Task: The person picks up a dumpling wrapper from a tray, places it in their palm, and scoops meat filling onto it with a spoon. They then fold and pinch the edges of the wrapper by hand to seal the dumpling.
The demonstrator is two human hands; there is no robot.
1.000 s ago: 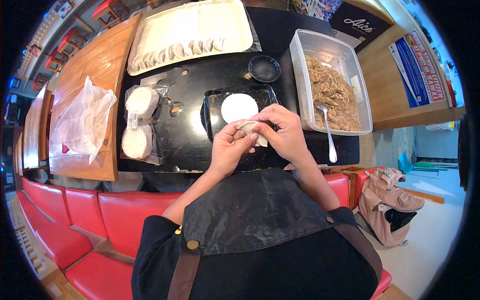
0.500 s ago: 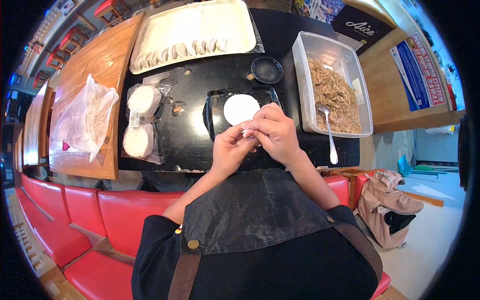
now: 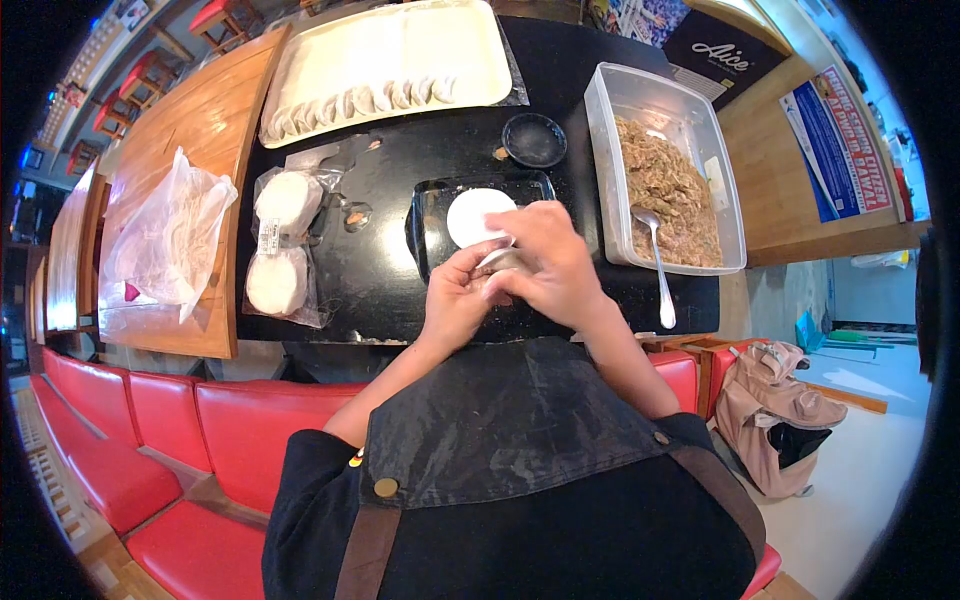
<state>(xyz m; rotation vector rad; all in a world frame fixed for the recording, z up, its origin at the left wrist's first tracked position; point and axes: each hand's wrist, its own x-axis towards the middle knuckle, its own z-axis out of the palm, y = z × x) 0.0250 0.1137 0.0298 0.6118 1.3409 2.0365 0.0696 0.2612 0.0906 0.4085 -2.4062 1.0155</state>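
Observation:
A folded dumpling [image 3: 503, 261] is held between my two hands, partly covered by the fingers. My left hand [image 3: 462, 297] grips its left side with thumb and forefinger. On its right side, my right hand [image 3: 551, 262] has its thumb and curled fingers around the dumpling. Just beyond them, a stack of round white dumpling wrappers [image 3: 478, 216] lies on a black tray [image 3: 432, 197]. A small black bowl [image 3: 534, 140] stands behind the tray. To the right, a clear plastic tub [image 3: 735, 235] holds minced filling [image 3: 668, 190] with a metal spoon [image 3: 655, 250] leaning over its rim.
At the back, a cream tray [image 3: 400, 50] carries a row of folded dumplings [image 3: 360, 103]. Packaged wrappers [image 3: 283, 240] lie left on the black table [image 3: 375, 250]. A plastic bag [image 3: 170, 240] rests on the wooden table [image 3: 215, 120]. Red seats [image 3: 260, 420] run along the near side.
The right hand has shifted its fingers, now raised and spread slightly over the dumpling. More of the dumpling shows between the hands. The left hand stays nearly in place.

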